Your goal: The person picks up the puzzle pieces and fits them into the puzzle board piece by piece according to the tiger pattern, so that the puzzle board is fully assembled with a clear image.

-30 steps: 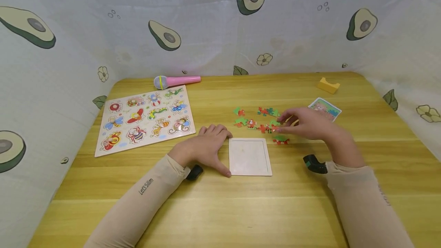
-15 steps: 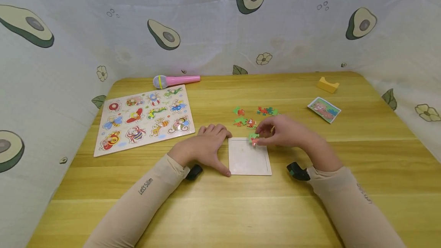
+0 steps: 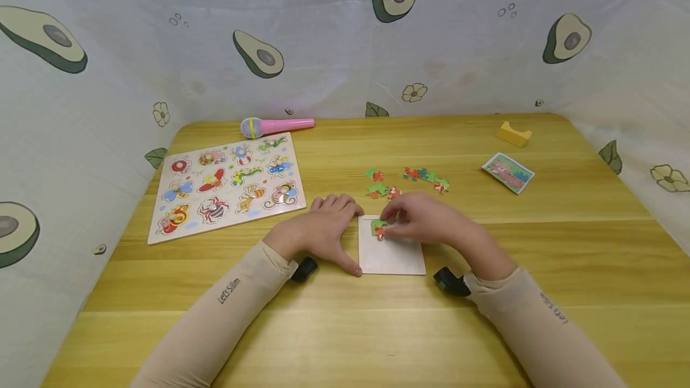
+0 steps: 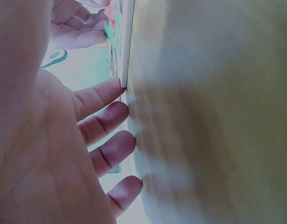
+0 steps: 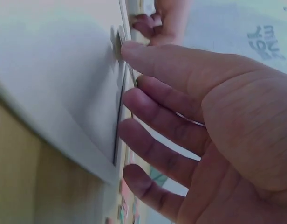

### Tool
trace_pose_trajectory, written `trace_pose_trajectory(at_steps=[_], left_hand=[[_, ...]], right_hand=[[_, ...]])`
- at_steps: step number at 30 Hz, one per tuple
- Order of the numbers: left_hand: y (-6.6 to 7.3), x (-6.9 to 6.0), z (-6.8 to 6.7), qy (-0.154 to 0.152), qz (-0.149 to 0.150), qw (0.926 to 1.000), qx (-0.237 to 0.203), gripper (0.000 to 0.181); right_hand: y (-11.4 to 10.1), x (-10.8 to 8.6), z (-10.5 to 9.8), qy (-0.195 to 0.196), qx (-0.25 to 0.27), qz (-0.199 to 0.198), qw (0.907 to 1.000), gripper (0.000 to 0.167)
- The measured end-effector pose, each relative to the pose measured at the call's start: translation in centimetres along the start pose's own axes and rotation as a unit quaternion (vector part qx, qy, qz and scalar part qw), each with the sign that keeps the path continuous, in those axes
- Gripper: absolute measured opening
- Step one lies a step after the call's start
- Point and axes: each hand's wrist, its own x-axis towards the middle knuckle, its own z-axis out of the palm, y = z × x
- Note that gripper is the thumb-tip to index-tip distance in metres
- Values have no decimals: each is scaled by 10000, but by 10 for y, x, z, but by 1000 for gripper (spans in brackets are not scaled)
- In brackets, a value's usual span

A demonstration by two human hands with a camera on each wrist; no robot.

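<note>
A square white tray (image 3: 392, 259) lies mid-table. My left hand (image 3: 323, 229) rests at its left side, fingers spread, with the thumb and index finger at its edge; in the left wrist view the index fingertip touches the tray's corner. Over the tray's upper part, my right hand (image 3: 431, 220) pinches a green and red puzzle piece (image 3: 378, 228) between thumb and fingers. The right wrist view shows the thumb on the piece, close to the tray surface. Behind the tray lie several loose puzzle pieces (image 3: 376, 190), some partly hidden by the right hand.
An insect peg board (image 3: 226, 187) lies at the left, with a pink microphone (image 3: 286, 125) behind it. At the right are a small picture card (image 3: 508, 172) and a yellow block (image 3: 514, 135). A patterned cloth hangs behind the table.
My right hand has taken a piece from the loose group and carried it left and toward me, over the tray's upper left. My left hand has stayed in place.
</note>
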Motion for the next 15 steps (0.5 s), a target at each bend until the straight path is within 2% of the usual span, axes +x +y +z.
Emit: trace_pose_trajectory(at_steps=[15], left_hand=[[-1,1,1,-24,-23,10000,82,108]], right_hand=[[-6,6,14,285,-254,-103,9992,20]])
